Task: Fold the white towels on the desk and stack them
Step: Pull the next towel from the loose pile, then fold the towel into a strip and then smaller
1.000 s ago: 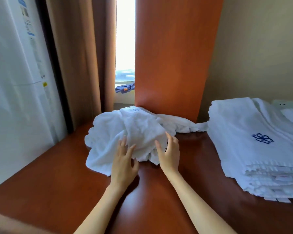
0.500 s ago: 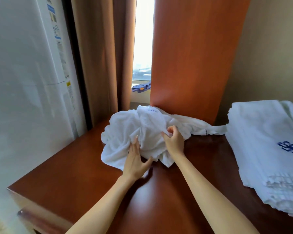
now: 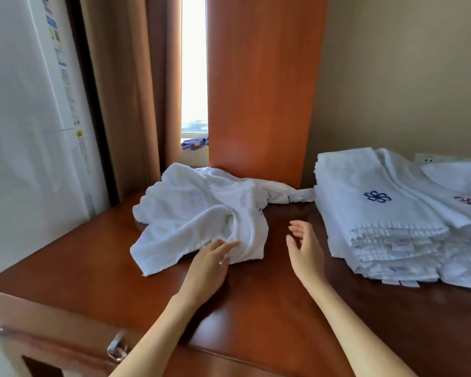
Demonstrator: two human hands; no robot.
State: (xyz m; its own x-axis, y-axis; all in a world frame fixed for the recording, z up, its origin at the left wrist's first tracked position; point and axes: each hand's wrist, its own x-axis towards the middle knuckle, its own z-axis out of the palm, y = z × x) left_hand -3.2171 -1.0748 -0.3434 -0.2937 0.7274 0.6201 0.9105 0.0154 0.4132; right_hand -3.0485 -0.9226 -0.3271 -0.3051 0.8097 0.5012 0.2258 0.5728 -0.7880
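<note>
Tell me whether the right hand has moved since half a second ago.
Yes. The right hand let go of the crumpled towel and shifted right, toward the folded stack, over bare desk.

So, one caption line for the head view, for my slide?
Left hand touches a crumpled white towel on the desk; right hand hovers open beside a folded stack.

Right hand [image 3: 306, 250] now off towel [image 3: 191, 213]

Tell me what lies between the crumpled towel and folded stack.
Head view: the open right hand over bare desk; at the back, a strip of the crumpled towel reaches toward the folded stack.
</note>
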